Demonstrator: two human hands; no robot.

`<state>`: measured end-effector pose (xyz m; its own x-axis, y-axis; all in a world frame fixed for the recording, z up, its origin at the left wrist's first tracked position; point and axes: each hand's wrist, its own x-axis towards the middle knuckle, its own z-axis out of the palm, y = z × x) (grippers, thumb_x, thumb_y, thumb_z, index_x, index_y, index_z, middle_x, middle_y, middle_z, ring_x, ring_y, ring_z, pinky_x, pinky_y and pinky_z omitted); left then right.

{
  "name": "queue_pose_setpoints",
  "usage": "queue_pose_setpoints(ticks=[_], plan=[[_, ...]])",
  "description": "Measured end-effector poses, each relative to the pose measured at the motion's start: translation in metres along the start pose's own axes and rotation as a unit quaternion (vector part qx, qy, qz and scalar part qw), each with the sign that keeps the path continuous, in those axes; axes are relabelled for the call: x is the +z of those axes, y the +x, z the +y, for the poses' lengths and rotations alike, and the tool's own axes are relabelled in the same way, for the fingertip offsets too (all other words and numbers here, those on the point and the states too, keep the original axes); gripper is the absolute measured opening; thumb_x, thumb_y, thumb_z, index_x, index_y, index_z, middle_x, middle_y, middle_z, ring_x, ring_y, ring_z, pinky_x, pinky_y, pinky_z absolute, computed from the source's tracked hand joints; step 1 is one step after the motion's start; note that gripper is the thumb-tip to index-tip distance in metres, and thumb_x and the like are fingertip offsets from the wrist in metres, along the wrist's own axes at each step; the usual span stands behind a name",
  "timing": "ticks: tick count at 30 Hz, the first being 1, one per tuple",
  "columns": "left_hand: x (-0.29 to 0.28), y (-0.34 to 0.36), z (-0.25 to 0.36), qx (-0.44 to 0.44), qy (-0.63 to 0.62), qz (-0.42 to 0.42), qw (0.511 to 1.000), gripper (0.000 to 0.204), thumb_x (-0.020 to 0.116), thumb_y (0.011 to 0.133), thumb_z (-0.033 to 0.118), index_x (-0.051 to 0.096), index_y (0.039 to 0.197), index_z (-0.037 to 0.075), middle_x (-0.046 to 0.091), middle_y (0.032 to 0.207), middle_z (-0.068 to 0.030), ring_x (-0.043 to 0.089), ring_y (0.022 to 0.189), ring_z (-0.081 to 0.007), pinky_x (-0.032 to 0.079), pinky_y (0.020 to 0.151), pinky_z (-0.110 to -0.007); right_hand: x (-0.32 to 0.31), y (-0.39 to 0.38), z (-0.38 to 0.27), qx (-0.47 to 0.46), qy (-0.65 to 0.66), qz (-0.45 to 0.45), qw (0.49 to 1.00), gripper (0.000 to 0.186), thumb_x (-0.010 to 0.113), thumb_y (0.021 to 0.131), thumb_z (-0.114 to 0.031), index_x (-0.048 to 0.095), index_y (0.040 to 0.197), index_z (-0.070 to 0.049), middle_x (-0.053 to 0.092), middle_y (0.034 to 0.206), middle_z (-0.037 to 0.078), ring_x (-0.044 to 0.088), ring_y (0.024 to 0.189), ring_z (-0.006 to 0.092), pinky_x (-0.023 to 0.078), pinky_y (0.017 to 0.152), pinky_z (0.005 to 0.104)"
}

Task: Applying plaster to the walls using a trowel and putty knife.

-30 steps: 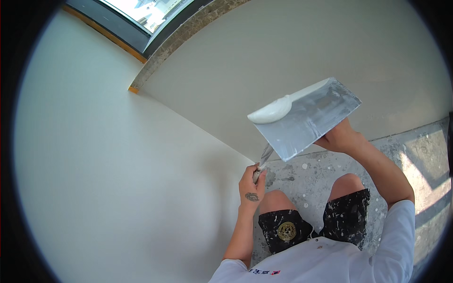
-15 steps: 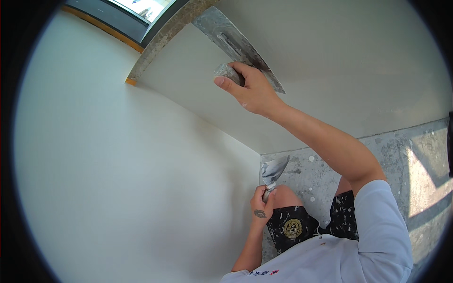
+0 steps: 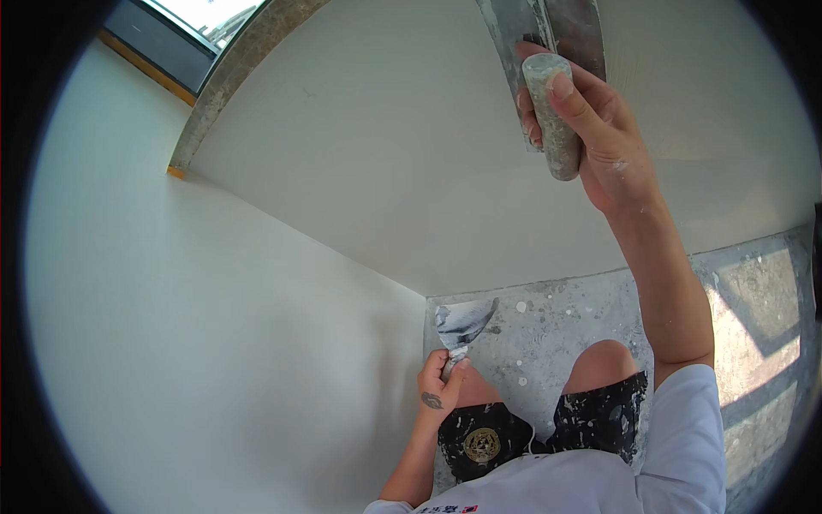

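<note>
My right hand [image 3: 612,141] is closed round the thick, plaster-crusted grip of a finishing trowel [image 3: 580,30]. Its long metal blade lies up at the wall in front [image 3: 360,154], the top cut off by the picture's edge. Low in the view, beside my thigh, my left hand [image 3: 441,385] grips a putty knife [image 3: 465,321] by its handle. That knife's broad blade points upward and away, smeared with white and dark grey filler, and touches nothing that I can make out.
A pale wall [image 3: 231,343] stands close on my left and meets the front wall in a corner. Above left is a window [image 3: 201,26] with a stone sill [image 3: 231,73]. White-spotted concrete floor [image 3: 556,313] lies below, sunlit at right [image 3: 745,351].
My right hand has swung the trowel to the right along the front wall and turned it more upright. The left hand keeps its hold on the putty knife; the view has shifted slightly.
</note>
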<state>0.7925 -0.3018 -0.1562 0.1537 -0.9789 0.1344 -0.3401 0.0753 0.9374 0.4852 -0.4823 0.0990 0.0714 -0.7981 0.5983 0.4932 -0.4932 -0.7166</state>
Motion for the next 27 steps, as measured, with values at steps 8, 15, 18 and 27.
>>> queue_pose_setpoints(ticks=[8,15,18,27], plan=[[0.038,0.01,0.026,-0.034,-0.035,-0.069,0.996,0.017,0.068,0.091,0.012,0.06,0.098,-0.001,0.068,0.081,-0.0042,0.061,0.068,-0.0073,0.049,0.063,-0.024,-0.11,-0.008,-0.06,-0.04,-0.004,0.038,0.998,0.06,0.061,0.095,-0.045,0.054,0.132,0.002,0.061,0.09,0.006,0.055,0.077,0.0125,0.046,0.071,0.0249],[0.055,0.012,0.046,-0.056,-0.113,-0.174,0.977,0.018,0.057,0.099,0.015,0.059,0.109,0.0,0.069,0.096,-0.0062,0.062,0.073,-0.0099,0.05,0.067,-0.024,-0.199,-0.016,-0.112,-0.046,0.0,-0.003,0.999,0.066,0.056,0.097,-0.047,0.047,0.138,0.003,0.06,0.093,0.004,0.055,0.077,0.0118,0.046,0.068,0.0254],[0.06,0.016,0.051,-0.078,-0.186,-0.188,0.961,0.018,0.054,0.1,0.015,0.059,0.109,0.001,0.068,0.097,-0.0069,0.06,0.069,-0.0102,0.049,0.064,-0.025,-0.216,-0.029,-0.13,-0.045,-0.014,0.025,0.999,0.068,0.056,0.097,-0.048,0.045,0.141,0.003,0.059,0.09,0.003,0.054,0.077,0.0102,0.046,0.067,0.0254],[0.051,0.039,0.088,-0.101,-0.261,-0.291,0.915,0.019,0.059,0.098,0.016,0.062,0.105,-0.002,0.067,0.091,-0.0095,0.058,0.064,-0.0113,0.047,0.058,-0.024,-0.149,-0.116,-0.109,-0.031,-0.375,0.182,0.909,0.019,0.073,0.087,-0.012,0.058,0.096,-0.004,0.056,0.073,0.0,0.054,0.063,0.0069,0.047,0.059,0.0254]])
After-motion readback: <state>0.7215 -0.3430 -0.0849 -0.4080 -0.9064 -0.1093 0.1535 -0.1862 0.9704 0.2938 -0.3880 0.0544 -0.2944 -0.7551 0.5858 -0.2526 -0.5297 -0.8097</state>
